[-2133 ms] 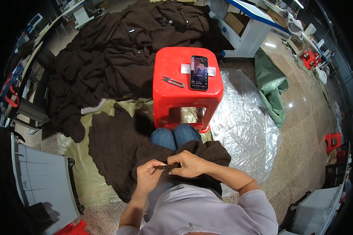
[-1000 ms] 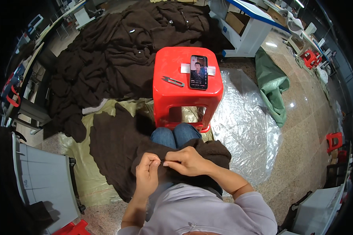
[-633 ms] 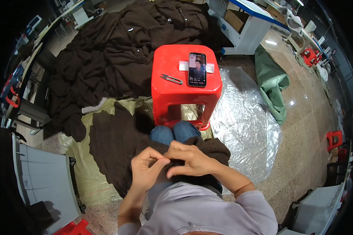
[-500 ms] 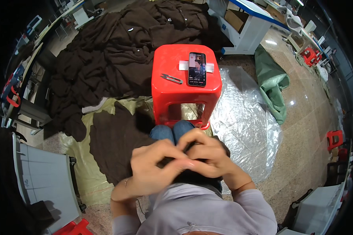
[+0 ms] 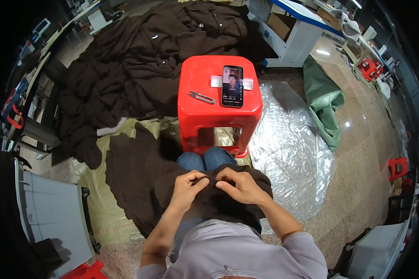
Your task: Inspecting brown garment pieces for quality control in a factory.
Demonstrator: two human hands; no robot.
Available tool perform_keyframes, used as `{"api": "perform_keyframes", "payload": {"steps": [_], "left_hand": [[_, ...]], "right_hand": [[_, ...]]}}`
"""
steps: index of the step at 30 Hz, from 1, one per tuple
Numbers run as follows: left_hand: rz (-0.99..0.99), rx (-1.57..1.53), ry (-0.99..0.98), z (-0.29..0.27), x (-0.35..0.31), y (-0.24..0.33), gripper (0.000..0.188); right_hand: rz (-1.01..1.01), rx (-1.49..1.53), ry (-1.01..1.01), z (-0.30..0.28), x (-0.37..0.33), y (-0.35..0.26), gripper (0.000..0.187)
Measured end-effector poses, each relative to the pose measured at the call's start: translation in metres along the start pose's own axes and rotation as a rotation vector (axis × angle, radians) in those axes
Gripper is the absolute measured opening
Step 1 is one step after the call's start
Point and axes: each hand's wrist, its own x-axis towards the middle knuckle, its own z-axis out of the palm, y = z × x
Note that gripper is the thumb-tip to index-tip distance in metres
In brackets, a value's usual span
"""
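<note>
Dark brown cloth (image 5: 223, 204) lies across my lap and hangs down to the left. My left hand (image 5: 189, 187) pinches a bit of this cloth between thumb and forefinger. Close beside it, my right hand (image 5: 240, 187) pinches the cloth too, a small gap between the two sets of fingertips. Just what lies in the fingertips is too small to see clearly. Beyond my knees stands a red plastic stool (image 5: 195, 116). On its top are thread snips (image 5: 201, 97) and a lit phone (image 5: 233, 86) resting on a white piece.
A big heap of dark brown fabric (image 5: 125, 60) covers the floor ahead and left. Clear plastic sheeting (image 5: 288, 153) and a green sheet (image 5: 322, 102) lie to the right. A grey panel on casters (image 5: 56, 214) stands at near left, a white-and-blue table (image 5: 293, 42) at far right.
Both hands have come down from a raised position, where their fingers met, onto the cloth on my lap. They are now slightly apart.
</note>
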Motion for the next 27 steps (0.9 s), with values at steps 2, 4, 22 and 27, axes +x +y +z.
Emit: {"api": "perform_keyframes", "payload": {"steps": [2, 4, 22, 27], "left_hand": [[-0.009, -0.189, 0.042, -0.004, -0.005, -0.003, 0.005], [-0.041, -0.140, 0.034, -0.007, -0.008, 0.000, 0.008], [-0.134, -0.038, 0.066, -0.012, -0.012, 0.001, 0.012], [-0.077, -0.207, 0.173, -0.012, -0.010, 0.004, 0.013]], "right_hand": [[0.010, 0.044, -0.087, 0.005, 0.005, -0.001, 0.025], [-0.072, 0.020, -0.118, 0.006, 0.012, -0.003, 0.024], [-0.150, 0.013, 0.208, 0.028, 0.014, 0.000, 0.011], [-0.162, 0.016, 0.174, 0.030, 0.014, -0.003, 0.011]]}}
